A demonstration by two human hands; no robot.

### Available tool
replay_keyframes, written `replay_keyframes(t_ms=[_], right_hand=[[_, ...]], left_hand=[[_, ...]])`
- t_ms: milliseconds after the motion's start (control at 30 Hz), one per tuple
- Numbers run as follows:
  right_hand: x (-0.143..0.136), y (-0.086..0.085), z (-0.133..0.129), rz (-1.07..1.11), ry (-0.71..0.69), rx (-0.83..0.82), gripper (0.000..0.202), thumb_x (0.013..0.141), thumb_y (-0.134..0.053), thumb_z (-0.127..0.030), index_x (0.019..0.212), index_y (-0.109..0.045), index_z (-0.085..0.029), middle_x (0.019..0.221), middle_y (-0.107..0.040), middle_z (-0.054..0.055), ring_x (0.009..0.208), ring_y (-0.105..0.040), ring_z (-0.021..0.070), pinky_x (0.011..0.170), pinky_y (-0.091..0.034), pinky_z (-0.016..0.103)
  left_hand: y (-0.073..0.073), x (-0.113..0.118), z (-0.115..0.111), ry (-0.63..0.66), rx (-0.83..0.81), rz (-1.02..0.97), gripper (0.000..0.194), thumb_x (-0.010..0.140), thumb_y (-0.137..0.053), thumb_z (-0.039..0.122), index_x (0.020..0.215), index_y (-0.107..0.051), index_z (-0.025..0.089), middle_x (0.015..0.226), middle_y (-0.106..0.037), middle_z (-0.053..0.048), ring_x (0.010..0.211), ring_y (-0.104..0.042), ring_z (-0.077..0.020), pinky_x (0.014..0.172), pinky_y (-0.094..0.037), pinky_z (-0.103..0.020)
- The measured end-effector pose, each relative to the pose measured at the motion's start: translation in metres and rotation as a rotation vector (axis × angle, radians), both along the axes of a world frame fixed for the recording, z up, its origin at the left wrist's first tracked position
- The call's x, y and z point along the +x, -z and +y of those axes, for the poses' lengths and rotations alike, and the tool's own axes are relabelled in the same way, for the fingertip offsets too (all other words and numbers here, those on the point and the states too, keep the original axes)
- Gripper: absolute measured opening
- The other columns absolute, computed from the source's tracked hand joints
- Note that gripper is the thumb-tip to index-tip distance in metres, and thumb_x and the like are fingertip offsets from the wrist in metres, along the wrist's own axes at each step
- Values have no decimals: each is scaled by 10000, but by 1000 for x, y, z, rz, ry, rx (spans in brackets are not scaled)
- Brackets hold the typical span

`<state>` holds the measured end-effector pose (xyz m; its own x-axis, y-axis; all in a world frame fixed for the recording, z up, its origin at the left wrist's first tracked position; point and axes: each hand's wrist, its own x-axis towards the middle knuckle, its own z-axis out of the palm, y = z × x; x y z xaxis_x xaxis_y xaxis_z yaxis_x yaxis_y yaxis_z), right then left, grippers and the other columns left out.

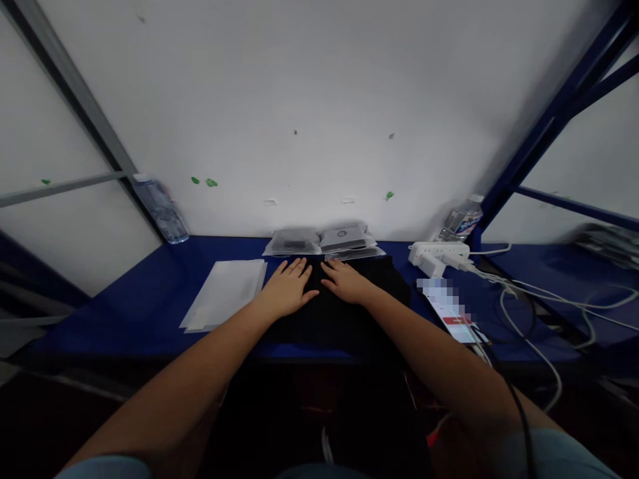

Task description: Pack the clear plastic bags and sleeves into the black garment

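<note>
A piece of black cloth (pixel 329 322) lies spread on the blue table in front of me; its exact kind I cannot make out. My left hand (pixel 289 289) rests flat on its left part, fingers stretched and thumb out to the right. On the upper middle of the cloth lies my right hand (pixel 347 283), palm down with its fingers extended. Neither hand grips anything. Left of the cloth is a stack of whitish flat sheets or bags (pixel 224 293). Just beyond my fingertips sit two piles of clear plastic packets, a left pile (pixel 292 241) and a right pile (pixel 348 237).
A white power strip (pixel 439 251) with plugs and cables stands at the right, beside a lit phone (pixel 452 309). Plastic bottles stand at the back left (pixel 162 209) and back right (pixel 462 218). A white wall (pixel 324 100) closes off the blue table's (pixel 130 306) far edge.
</note>
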<state>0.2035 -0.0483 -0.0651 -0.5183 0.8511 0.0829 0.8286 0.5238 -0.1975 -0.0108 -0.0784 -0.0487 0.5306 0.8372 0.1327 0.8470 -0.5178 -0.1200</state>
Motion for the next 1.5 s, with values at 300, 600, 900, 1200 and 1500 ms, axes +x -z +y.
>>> replay_keyframes(t_ms=[300,600,900,1200,1500], right_hand=[[1,-4,1,39,1,-18,664,1014,-472,-471,1570,-364,-123,1635,-311,188,1538,-236,322,1228,-251,504],[7,-18,2,233,-100,73,515,974,-525,-283,1454,-539,-98,1540,-477,181,1451,-430,264,1213,-324,431],[7,-16,3,288,-159,61,429,948,-549,-226,1360,-640,-155,1428,-605,139,1372,-533,251,1175,-392,441],[9,-18,3,331,-163,69,385,934,-570,-199,1302,-681,-174,1333,-678,126,1260,-616,245,1124,-438,440],[9,-18,4,342,-173,76,360,937,-577,-188,1276,-687,-142,1278,-701,126,1189,-643,224,1090,-456,391]], left_hand=[[-7,-5,15,-105,-295,-16,821,987,-362,663,1589,-289,111,1658,-195,-190,1546,-186,-339,1222,-241,-488],[-46,2,68,-71,55,-125,435,951,-524,343,1359,-588,206,1382,-633,-113,1263,-595,-266,1068,-448,-375],[-27,8,99,-100,45,14,529,925,-550,212,1448,-501,146,1467,-542,-189,1322,-547,-320,1081,-439,-434],[-29,8,107,-122,125,-1,504,974,-304,114,1442,-490,89,1432,-557,-227,1285,-570,-327,1068,-446,-486],[-24,-13,134,8,170,88,512,1024,-378,211,1513,-361,60,1563,-410,-237,1432,-439,-286,1170,-340,-402]])
